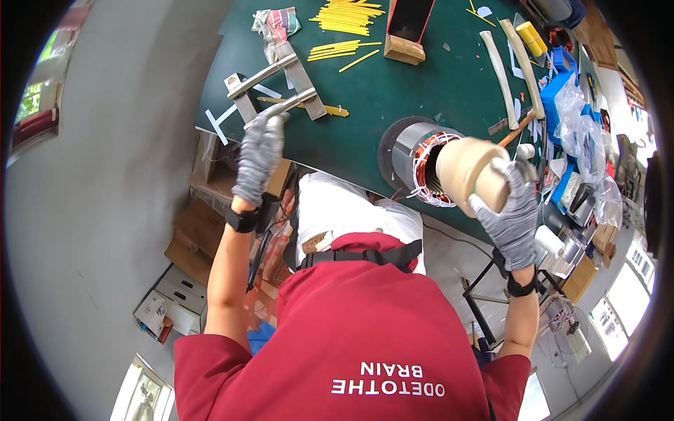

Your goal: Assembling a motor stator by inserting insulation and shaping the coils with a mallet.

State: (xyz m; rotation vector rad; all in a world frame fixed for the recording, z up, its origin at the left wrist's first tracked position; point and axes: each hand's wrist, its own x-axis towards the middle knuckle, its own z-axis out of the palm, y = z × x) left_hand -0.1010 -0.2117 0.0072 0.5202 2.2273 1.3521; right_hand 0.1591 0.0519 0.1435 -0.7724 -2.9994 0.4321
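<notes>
Grey wall (98,175) along the left, curving with the lens; then a dark green bench (337,147), its far side strewn with materials. Left end of bench: a steel frame (303,83), two flat bars joined by two round rods, lying askew beside white paper strips (215,125). Up at the nearer rod, the left hand (260,158), in a grey knit glove; fingers extended and blurred, so cannot tell whether that grip is closed on the rod or only beside it. At the frame's far end, a crumpled rag (277,29); right of it, yellow sticks (347,15) in loose piles, then a phone (411,19) at a wooden block (405,50).

Right of centre, near the bench edge: a motor stator (406,149), metal-shelled, copper windings (423,153) bound with white lacing (441,202). A stepped wooden plug (460,165) overlaps its open end; contact not readable from this angle. Same glove on the right hand (514,217), its grip clamped on the plug's narrower end, thumb opposite fingers.

Handling, as judged: line the wood up with the bore (433,168) before any pressure, spare the laced coil ends, use slow, even force; a free left hand could steady the shell.

Far right: pale curved rods (500,77), yellow cylinder (531,38), clear plastic bags (590,140)
</notes>
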